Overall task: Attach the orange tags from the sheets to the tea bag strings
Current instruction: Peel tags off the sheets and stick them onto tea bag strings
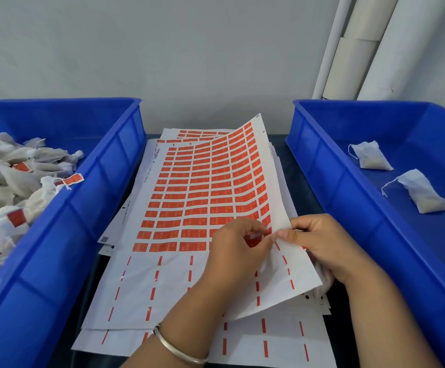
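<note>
- Left blue bin (104, 166): piled with tea bags (6, 166), several already carrying orange tags (73, 179) on their strings.
- Centre, dark counter (299, 166): stack of tag sheets (205, 187) between the two bins. Top sheet carries a grid of orange tags; its near part is bare white backing with red dashed lines.
- Right edge of the top sheet is lifted and curled up, so the sheets underneath show at the near right.
- Left hand (236, 252): over the near right of the tag grid, fingers (253, 229) curled, tips pinched on an orange tag at the lowest remaining row. The hand hides most of that tag.
- Bracelet (179, 346) on the left wrist.
- Right hand (319, 240): just beside the left, thumb on top and fingers under, clamped on the raised sheet edge. Fingertips of the two hands nearly touch at the tag.
- Something white sits under the right palm, mostly hidden by the sheet; can't tell what.
- Right blue bin (330, 166): two untagged tea bags (370, 155) lying apart on the floor, strings loose.
- Back right: white rolls (354, 49) leaning on the wall.
</note>
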